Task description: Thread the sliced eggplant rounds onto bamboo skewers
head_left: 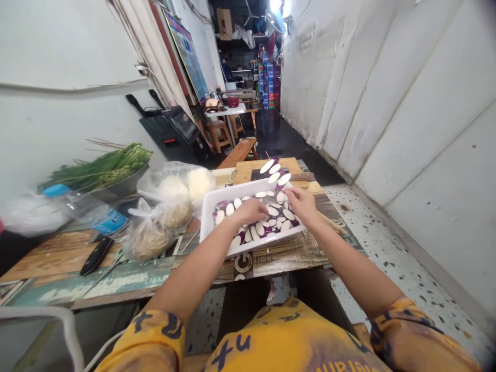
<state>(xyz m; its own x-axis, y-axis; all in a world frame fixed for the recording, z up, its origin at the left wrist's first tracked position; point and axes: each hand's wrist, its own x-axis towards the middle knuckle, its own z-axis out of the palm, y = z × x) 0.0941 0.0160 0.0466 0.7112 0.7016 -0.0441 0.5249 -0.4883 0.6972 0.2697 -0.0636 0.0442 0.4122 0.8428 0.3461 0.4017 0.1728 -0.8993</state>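
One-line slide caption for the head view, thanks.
Left hand among purple-skinned slices in a white tray; right hand seemingly holding a loaded skewer.

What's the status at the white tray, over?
Left hand among eggplant slices in white tray. Right hand pinching loaded skewer. Plastic bags beside tray's left end.

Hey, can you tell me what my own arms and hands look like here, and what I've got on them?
Your left hand and right hand show no gloves, and your forearms are bare, with no watch or bracelet visible. The left sleeve and right sleeve are loose, yellow-orange and marked with dark lettering, matching your shirt.
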